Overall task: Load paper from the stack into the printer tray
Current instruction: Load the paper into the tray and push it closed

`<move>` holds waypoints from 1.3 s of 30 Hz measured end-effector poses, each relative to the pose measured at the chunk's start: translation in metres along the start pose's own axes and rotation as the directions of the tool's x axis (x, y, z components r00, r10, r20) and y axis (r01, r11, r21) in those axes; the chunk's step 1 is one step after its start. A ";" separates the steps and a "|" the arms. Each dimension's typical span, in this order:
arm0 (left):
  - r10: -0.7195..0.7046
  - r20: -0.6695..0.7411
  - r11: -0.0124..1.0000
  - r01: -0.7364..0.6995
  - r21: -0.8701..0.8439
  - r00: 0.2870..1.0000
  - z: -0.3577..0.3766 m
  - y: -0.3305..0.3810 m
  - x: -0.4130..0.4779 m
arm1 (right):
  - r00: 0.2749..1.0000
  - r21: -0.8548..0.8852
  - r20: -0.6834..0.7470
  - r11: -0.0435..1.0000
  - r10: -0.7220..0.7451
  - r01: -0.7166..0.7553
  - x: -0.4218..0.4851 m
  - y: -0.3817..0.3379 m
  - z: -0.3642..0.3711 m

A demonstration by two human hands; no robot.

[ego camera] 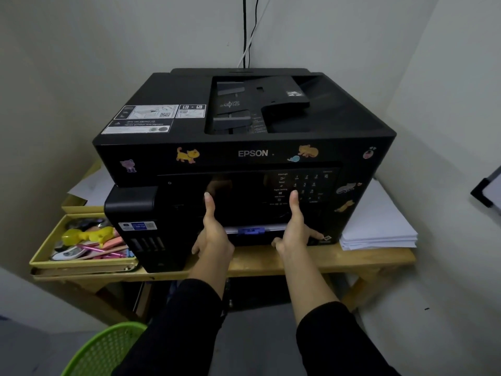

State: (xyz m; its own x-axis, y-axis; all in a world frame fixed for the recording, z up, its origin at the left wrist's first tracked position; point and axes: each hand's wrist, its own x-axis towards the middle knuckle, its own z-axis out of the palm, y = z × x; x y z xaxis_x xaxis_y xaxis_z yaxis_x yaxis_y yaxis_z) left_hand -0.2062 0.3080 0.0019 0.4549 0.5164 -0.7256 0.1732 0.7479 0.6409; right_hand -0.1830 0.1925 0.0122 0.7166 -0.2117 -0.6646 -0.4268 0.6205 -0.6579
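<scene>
A black Epson printer (pixel 244 147) with cat stickers stands on a wooden table (pixel 311 260). At its lower front the paper tray (pixel 252 238) shows white sheets and a blue guide clip (pixel 251 230). My left hand (pixel 212 232) grips the tray's left side, thumb up against the control panel. My right hand (pixel 294 229) grips the right side the same way. A stack of white paper (pixel 379 229) lies on the table to the right of the printer.
A yellow tray (pixel 81 256) of pens and small items sits left of the printer, with loose sheets behind it. A green plastic basket (pixel 105 351) is on the floor at lower left. Cables (pixel 248 31) run up the wall behind.
</scene>
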 end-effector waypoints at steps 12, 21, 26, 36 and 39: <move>0.025 0.023 0.997 -0.024 -0.067 0.999 -0.006 -0.001 -0.009 | 0.999 -0.039 0.002 0.998 -0.046 0.046 0.000 -0.001 -0.014; 0.063 0.014 0.996 -0.062 -0.065 0.998 -0.003 -0.002 -0.011 | 0.999 -0.038 0.001 0.998 -0.040 0.040 0.004 -0.001 -0.011; 0.075 0.096 0.995 -0.067 -0.079 0.993 -0.001 0.002 -0.007 | 0.999 0.000 0.031 0.999 -0.045 0.045 0.012 -0.002 -0.011; 0.149 0.226 0.976 -0.106 -0.192 0.963 0.011 0.003 -0.001 | 0.974 0.242 0.217 0.970 -0.065 0.010 0.032 0.002 -0.006; 0.145 0.226 0.967 -0.089 -0.240 0.963 0.015 0.002 0.001 | 0.976 0.297 0.208 0.955 -0.066 0.002 0.032 0.001 -0.001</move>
State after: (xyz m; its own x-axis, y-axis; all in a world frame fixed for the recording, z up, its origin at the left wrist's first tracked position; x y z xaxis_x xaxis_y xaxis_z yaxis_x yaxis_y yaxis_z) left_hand -0.1927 0.3041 0.0063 0.6608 0.5114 -0.5494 -0.0825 0.7770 0.6240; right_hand -0.1606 0.1855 -0.0098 0.8424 -0.0906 -0.5312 -0.2428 0.8163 -0.5242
